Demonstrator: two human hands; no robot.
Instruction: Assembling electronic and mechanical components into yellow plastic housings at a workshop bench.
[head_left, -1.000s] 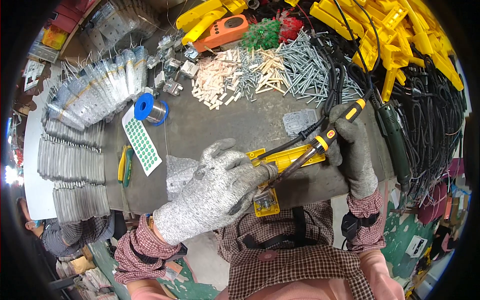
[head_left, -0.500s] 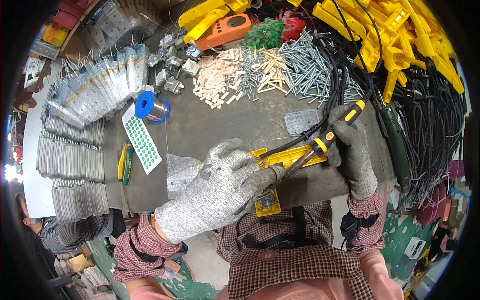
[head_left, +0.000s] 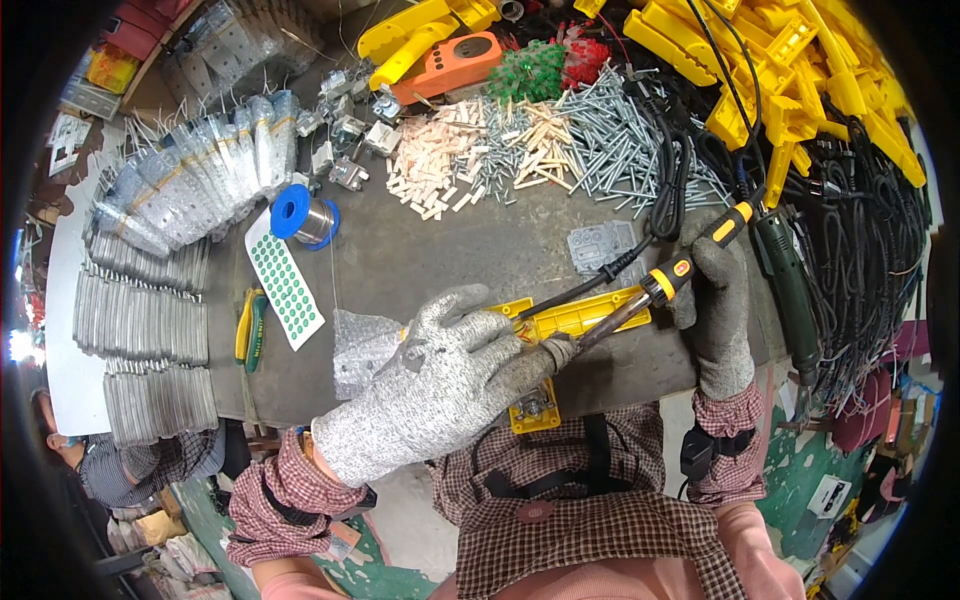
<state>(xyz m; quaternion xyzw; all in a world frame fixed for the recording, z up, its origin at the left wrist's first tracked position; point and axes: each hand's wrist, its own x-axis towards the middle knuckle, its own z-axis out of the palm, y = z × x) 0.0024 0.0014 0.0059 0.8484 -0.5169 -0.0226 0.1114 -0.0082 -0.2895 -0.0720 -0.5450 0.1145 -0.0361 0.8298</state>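
My right hand point(head_left: 708, 290), in a grey glove, is closed round a soldering iron point(head_left: 664, 281) with a black and orange handle. Its metal shaft slants down leftward to the thumb of my left hand point(head_left: 430, 380), where the tip is hidden. The left hand, in a speckled grey glove, has its fingers bent over a yellow plastic housing point(head_left: 590, 316) and grips it. A black power cord point(head_left: 570, 292) runs into that housing. Below the fingers pokes out a yellow end piece point(head_left: 536, 408) with a metal part in it; the left hand hides what lies between.
A solder spool point(head_left: 290, 211), green-dot sticker sheet point(head_left: 285, 280) and green-yellow pliers point(head_left: 251, 330) lie left. Piles of screws point(head_left: 630, 140) and pale pegs point(head_left: 430, 155) sit behind. A dark green power tool point(head_left: 787, 290), black cables point(head_left: 860, 260) and yellow housings point(head_left: 790, 70) crowd the right.
My right hand and the soldering iron have shifted slightly right, drawing the shaft back a little from the left thumb. The left hand stays almost in place.
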